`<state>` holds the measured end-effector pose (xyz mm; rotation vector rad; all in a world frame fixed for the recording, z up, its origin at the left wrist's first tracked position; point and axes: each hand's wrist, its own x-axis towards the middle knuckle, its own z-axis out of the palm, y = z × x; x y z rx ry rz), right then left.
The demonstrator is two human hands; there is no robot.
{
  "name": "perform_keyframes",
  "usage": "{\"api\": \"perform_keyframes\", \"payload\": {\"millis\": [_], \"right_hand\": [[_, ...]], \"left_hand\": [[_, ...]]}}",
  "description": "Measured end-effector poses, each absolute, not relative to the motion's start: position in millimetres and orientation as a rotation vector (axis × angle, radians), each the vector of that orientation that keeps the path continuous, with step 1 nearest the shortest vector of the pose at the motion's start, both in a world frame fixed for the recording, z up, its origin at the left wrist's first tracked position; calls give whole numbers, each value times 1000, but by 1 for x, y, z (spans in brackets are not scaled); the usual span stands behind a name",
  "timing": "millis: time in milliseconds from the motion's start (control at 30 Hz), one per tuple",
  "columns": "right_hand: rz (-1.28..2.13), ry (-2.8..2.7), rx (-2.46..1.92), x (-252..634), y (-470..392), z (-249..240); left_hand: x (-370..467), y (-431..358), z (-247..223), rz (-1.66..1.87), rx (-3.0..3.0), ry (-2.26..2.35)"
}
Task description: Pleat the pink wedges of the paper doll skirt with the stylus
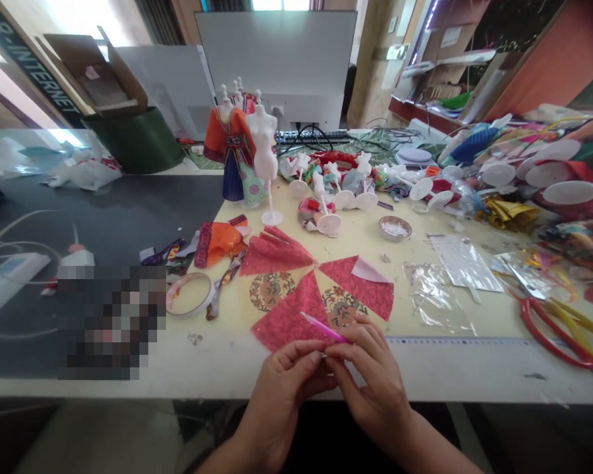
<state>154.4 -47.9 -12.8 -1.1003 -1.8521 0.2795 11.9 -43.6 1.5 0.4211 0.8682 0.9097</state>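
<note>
Two bare hands are seen from above at the near edge of a cream-topped work table [425, 368]. The left hand [281, 388] and the right hand [375, 382] are brought together, fingertips touching, over the table's front lip. A thin pink plastic stick [323, 328], like a small craft tool, is pinched in the right hand's fingers and is angled up and to the left, its free end lying over a fan-shaped piece of red patterned fabric [289, 319]. The left hand's thumb and fingers are closed at the stick's lower end; something tiny may be gripped there, but it is too small to be made out. Just beyond the hands, more red fabric wedges [363, 283] are spread in a rough circle, with round floral cloth patches [271, 290] shown between them. A roll of clear tape [190, 294] is placed to the left, near folded orange cloth [220, 242]. Farther back, a white plastic doll mannequin on a stand [264, 148] is set upright beside a dressed mannequin in an orange and blue robe [232, 148]. A small round dish [395, 228] is seen behind the fabric, clear plastic bags [457, 263] to the right, and red-and-yellow-handled scissors [563, 326] at the far right. A blurred-out patch is found at the left.
</note>
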Motion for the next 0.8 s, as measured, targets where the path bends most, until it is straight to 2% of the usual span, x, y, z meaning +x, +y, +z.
{"api": "perform_keyframes", "payload": {"millis": [200,600,800], "right_hand": [[372,-1800,-1146,152,-50,-14],[185,-1941,-1075,155,-52,-8],[339,-1884,-1060,152,-51,-11]], "left_hand": [[10,-48,3,882,384,872],[5,-47,2,787,474,888],[6,-48,3,788,497,911]]}}
